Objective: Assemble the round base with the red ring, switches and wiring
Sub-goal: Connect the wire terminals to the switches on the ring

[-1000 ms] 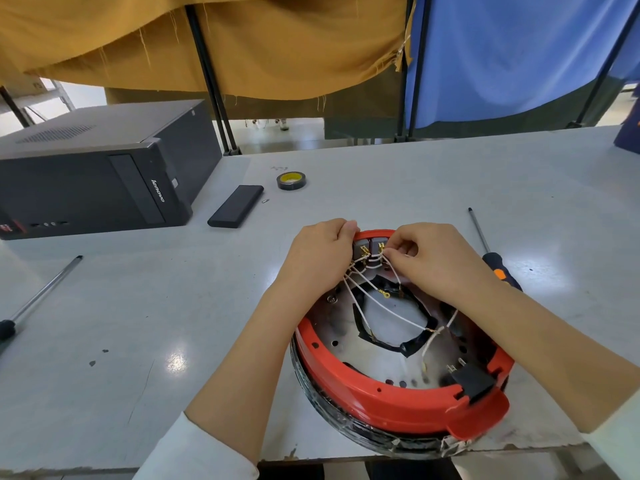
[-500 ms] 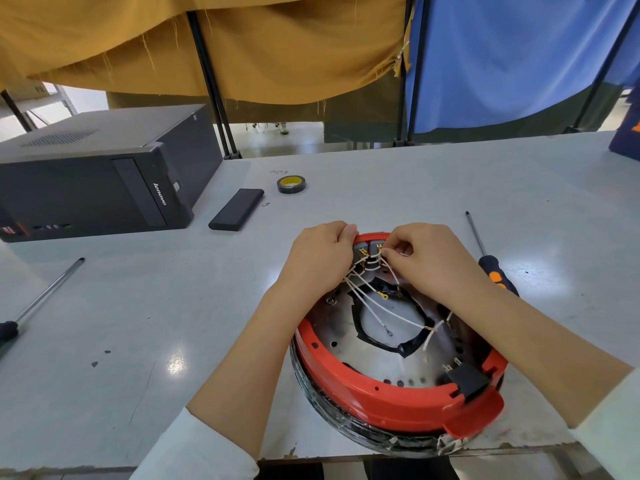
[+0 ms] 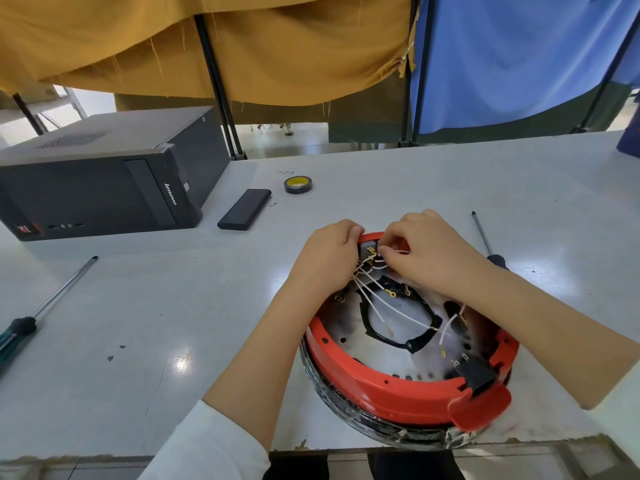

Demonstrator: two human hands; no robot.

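Observation:
The round base point(image 3: 391, 351) lies at the table's near edge, a silver perforated plate inside a red ring point(image 3: 388, 393). White wires point(image 3: 384, 306) with brass terminals fan from a switch block point(image 3: 367, 250) at the ring's far side. My left hand point(image 3: 329, 258) grips the ring's far rim beside that block. My right hand point(image 3: 426, 251) pinches a white wire at the block's terminals. A black switch point(image 3: 478, 374) sits at the ring's near right, by a red tab.
A black computer case point(image 3: 104, 178) stands at the back left. A black flat bar point(image 3: 244, 209) and a roll of tape point(image 3: 298, 185) lie behind the base. One screwdriver point(image 3: 485, 237) lies right of my hands, another point(image 3: 41, 306) at far left.
My right hand has shifted slightly left and closer over the switch block. The loose white wires below have moved a little. My left hand keeps its hold on the rim.

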